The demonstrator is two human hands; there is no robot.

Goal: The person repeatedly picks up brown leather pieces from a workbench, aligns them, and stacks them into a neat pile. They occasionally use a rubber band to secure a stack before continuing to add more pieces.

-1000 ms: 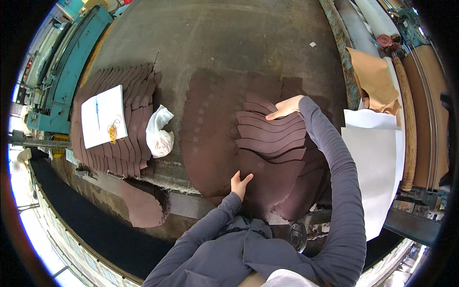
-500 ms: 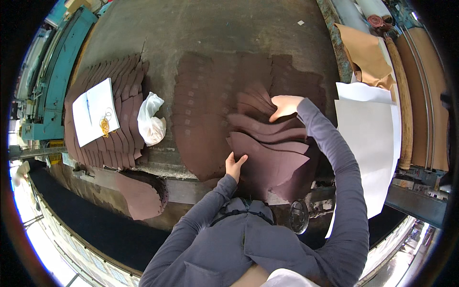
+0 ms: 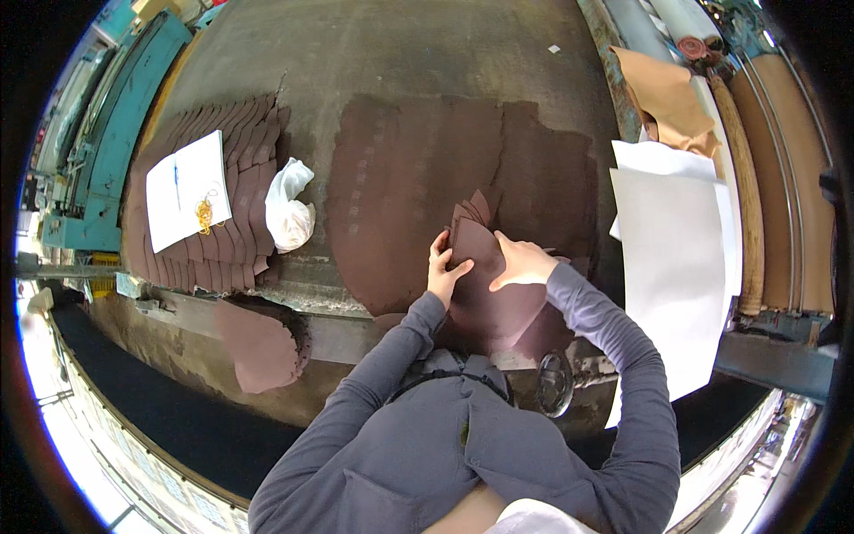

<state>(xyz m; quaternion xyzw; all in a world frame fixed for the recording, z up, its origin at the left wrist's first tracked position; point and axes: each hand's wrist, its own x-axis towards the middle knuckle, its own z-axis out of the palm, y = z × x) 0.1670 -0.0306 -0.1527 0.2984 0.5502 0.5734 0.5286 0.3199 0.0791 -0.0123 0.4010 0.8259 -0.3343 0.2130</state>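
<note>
Close in front of my body, my left hand grips the left edge of a bundle of brown cut sheet pieces, thumb on the near face. On the bundle's other side, my right hand holds its upper right part, the thumb pointing down across the front. The pieces stand tilted, and their pointed tips fan out above my left hand. Behind the bundle, a wide layer of overlapping brown pieces lies on the dark worktable. Most of my fingers are hidden behind the bundle.
To the left, a white notebook with a pen and yellow rubber bands lies on more brown pieces. A white plastic bag sits beside them. White sheets and brown paper are on the right.
My right hand has come nearer from the fanned pieces at the back and now grips the bundle opposite my left hand. The loose, wavy pieces are gathered together. My left hand has moved slightly up.
</note>
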